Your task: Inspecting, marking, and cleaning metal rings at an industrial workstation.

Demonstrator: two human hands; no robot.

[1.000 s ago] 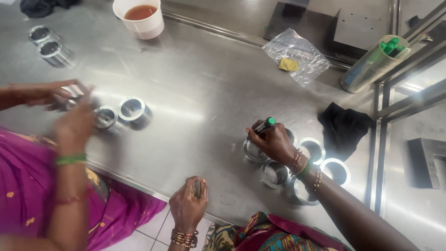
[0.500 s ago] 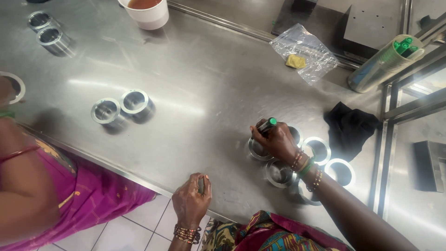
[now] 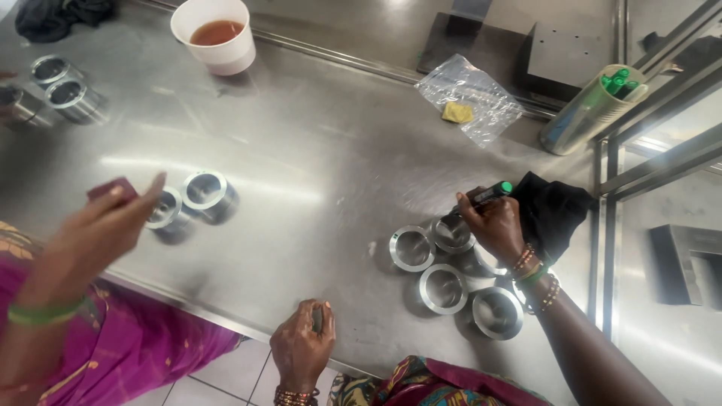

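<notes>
My right hand [image 3: 492, 225] grips a black marker with a green end [image 3: 490, 194], its tip down on a short metal ring [image 3: 451, 233]. Several more shiny rings lie around it on the steel table [image 3: 331, 158]: one to the left [image 3: 411, 248], one nearer me [image 3: 443, 289], another at the front right [image 3: 496, 313]. At the table's front edge, my left hand [image 3: 301, 347] is curled shut on a small dark object that I cannot make out.
A co-worker's hand [image 3: 113, 218] at the left holds a small dark red thing above two rings [image 3: 189, 199]. More rings [image 3: 56, 86] sit far left. A white cup of brown liquid [image 3: 216, 34], a plastic bag [image 3: 470, 98], a tube of green markers [image 3: 590, 109] and a black cloth [image 3: 553, 210] are around.
The co-worker's hand has come back in from the left toward the two rings. My right hand stays on the rings with the marker; my left hand has not moved.
</notes>
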